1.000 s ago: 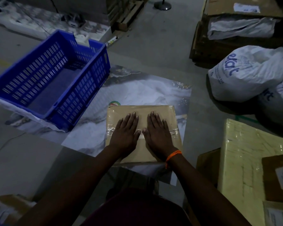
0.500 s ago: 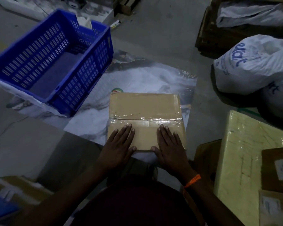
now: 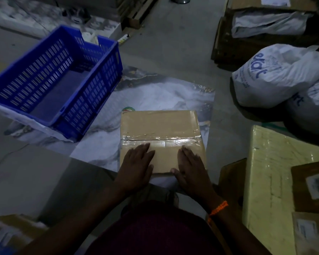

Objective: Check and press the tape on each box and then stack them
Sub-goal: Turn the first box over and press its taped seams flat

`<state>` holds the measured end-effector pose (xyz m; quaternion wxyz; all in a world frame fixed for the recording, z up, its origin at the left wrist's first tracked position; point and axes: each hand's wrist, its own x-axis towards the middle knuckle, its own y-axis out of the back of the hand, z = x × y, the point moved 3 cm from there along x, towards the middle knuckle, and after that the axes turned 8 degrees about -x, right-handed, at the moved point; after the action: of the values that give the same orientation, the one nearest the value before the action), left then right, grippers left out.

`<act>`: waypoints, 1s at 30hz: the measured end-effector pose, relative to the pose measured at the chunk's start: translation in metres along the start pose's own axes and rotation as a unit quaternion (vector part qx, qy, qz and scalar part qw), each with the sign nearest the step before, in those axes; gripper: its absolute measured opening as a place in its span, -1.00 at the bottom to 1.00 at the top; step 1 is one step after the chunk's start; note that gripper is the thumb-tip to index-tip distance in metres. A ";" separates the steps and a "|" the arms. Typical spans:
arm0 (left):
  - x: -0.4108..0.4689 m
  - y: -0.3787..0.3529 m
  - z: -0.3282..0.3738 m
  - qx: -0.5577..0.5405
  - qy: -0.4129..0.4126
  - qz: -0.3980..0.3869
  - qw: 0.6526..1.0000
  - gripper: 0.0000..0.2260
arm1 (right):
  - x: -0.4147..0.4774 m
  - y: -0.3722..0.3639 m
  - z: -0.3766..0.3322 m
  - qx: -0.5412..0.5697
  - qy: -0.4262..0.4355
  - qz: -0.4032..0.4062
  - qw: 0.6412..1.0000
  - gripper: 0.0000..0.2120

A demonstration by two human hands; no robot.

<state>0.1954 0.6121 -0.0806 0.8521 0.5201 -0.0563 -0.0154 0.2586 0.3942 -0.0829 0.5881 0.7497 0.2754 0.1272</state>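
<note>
The cardboard box lies flat on a marbled sheet spread over the floor, straight ahead of me at twelve o'clock. A band of clear tape, wrinkled and shiny, runs across its lid from the nine o'clock edge to the three o'clock edge, over the seam.

Both my hands lie flat on the near half of the lid, on my side of that band. My left hand covers the seven o'clock part, fingers straight and close together. My right hand covers the five o'clock part, fingers straight too, with the thumb stretched out along the box's near edge. The hands are apart, with bare cardboard between them, and neither curls round anything. In this dim light the fingertips seem just to reach the tape's near edge. An orange band circles my right wrist.

At ten o'clock from the box stands a blue slatted crate, near the box but apart from it, its near corner on the sheet. At two o'clock, well apart, lie two white sacks with blue lettering. At four o'clock sits a large pale yellow box wrapped in film, with brown labelled parcels on its top.
</note>
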 end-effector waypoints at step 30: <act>0.146 0.110 -0.040 -0.413 0.212 0.029 0.885 -0.54 | 0.022 0.103 0.001 0.665 -0.233 0.109 0.701 -0.75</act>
<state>0.3417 0.6859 0.0106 0.9815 0.1106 0.1218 0.0980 0.3044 0.3900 0.0116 -0.0366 0.9763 0.0584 -0.2050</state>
